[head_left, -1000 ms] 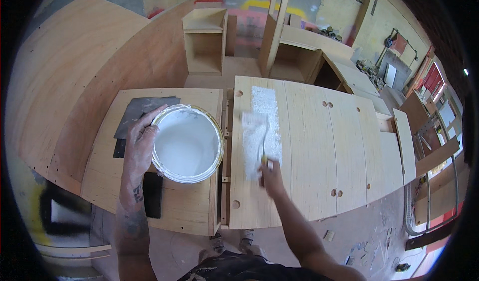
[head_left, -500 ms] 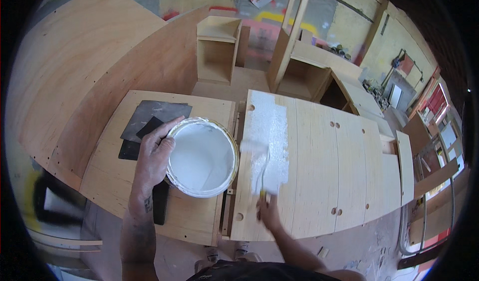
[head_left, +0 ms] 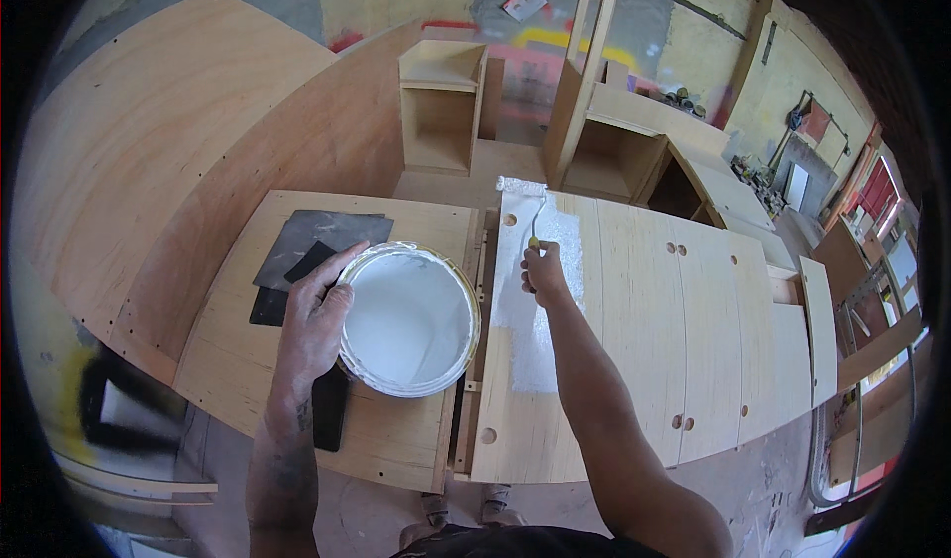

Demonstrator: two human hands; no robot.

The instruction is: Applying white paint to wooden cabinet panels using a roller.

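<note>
I stand in a workshop full of bare plywood — open cabinet boxes [head_left: 441,107] at the back, big curved sheets leaning on the left. Below me lie two panels side by side. On the left panel [head_left: 396,439] my left hand [head_left: 315,325] curls over the rim of a white paint bucket [head_left: 411,318], gripping its near-left edge; dark sanding sheets [head_left: 317,241] lie just beyond it. My right hand [head_left: 543,273] is closed around the handle of a small paint roller [head_left: 522,187], arm stretched out — the roller head sits at the far edge of the right panel [head_left: 684,340], at the top of a wet white painted strip [head_left: 540,301].
</note>
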